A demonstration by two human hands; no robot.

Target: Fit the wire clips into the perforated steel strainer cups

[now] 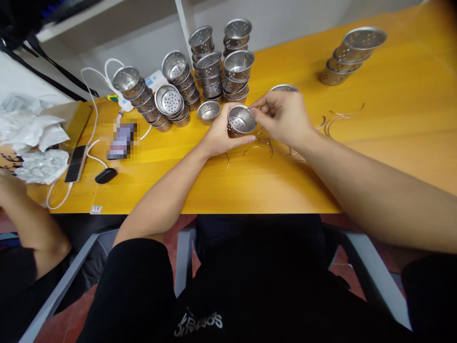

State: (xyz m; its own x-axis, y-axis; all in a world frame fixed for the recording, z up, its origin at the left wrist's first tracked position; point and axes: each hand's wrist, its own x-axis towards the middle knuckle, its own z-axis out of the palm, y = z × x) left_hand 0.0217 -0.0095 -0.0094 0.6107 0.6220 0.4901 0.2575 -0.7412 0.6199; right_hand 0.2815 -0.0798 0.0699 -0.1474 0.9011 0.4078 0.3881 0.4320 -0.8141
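Glossy tabletop [400,128] underlies a handheld, perforated metal cup [242,121].

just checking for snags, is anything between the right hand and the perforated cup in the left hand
Nothing visible: the right hand is at the rim of the perforated cup that the left hand holds. The curved wires lie below on the table.
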